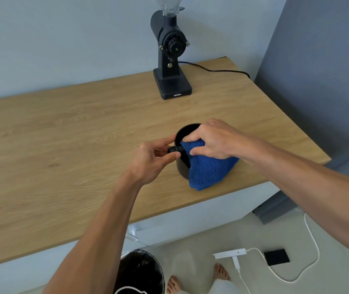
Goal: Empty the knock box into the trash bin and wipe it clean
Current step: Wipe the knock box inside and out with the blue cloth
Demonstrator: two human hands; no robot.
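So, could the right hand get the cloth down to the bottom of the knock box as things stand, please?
Probably not easily: the knock bar crosses the knock box mouth, and the right hand presses the blue cloth in beside it, while the left hand pinches the bar's end.

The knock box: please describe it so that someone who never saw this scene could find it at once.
Start at the wooden counter and its tall black coffee grinder by the wall. Nearer the front edge stands the knock box, a small round black cup. Only it has a blue cloth draped over its rim, between both hands.
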